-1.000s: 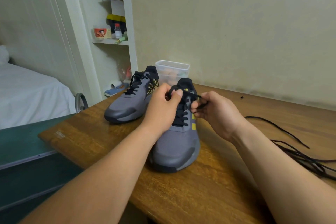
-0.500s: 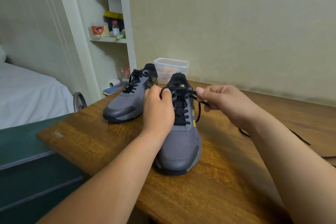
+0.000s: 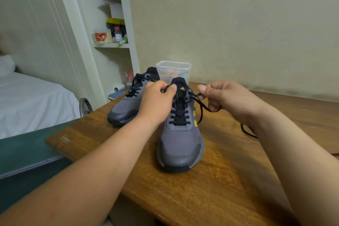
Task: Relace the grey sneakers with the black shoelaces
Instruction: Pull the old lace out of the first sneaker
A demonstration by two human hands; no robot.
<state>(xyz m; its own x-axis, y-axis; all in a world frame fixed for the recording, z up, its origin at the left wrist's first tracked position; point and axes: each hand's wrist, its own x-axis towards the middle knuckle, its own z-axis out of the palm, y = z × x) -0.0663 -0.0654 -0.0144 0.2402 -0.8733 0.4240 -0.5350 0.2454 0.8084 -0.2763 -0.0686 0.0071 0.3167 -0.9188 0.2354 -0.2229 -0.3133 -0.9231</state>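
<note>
Progress: far grey mesh sneaker with a black collar (image 3: 126, 105) laced to the top. Near grey mesh sneaker with yellow side stripes (image 3: 181, 139) crossed by the flat black shoelace (image 3: 180, 113) through every visible eyelet row. Judged nearly finished.
Left to do: seemingly only evening the two ends and tying off at the collar, with no knot formed yet.
Left grip (image 3: 157, 101): curled on one lace end, thumb and forefinger pinching it at the top of the tongue, resting against the near sneaker's collar.
Right grip (image 3: 225, 99): pinching the other lace end between thumb and forefinger, remaining fingers curled, held just off the shoe's right side.
Lace relative to grips: short run stretched between the two across the top eyelets. Slack loop hanging below the right grip, alongside the yellow stripes.
Near sneaker relative to grips: beneath and between them, toe pointing back toward the forearms, sole flat on the brown wooden counter (image 3: 220, 180).
Far sneaker relative to grips: beyond and to the left of the left grip, partly hidden by it.
Thin black cord on the counter (image 3: 246, 130): below the right wrist, mostly hidden by the forearm — same lace or a spare, cannot tell.
</note>
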